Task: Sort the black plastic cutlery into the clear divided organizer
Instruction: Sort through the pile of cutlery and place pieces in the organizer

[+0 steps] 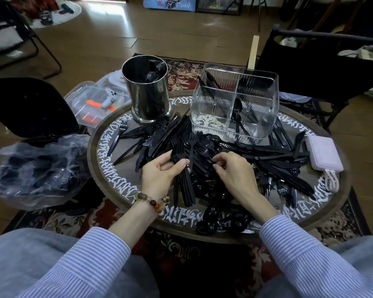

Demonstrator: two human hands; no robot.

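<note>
Two hands over round surface (99, 151): left hand (159, 171) grips black plastic fork bundle (184, 186); right hand (233, 171) fingers pinch black plastic cutlery pile (267, 155).

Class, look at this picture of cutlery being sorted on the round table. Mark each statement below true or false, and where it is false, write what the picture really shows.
1. The left hand holds a bundle of forks. True.
2. The clear organizer is completely empty. False: a spoon and other black pieces already stand in its compartments.
3. The metal canister stands left of the organizer. True.
4. The power bank lies at the table's left edge. False: it lies at the right edge.
5. The right hand rests in the person's lap. False: it reaches into the cutlery pile.
</note>
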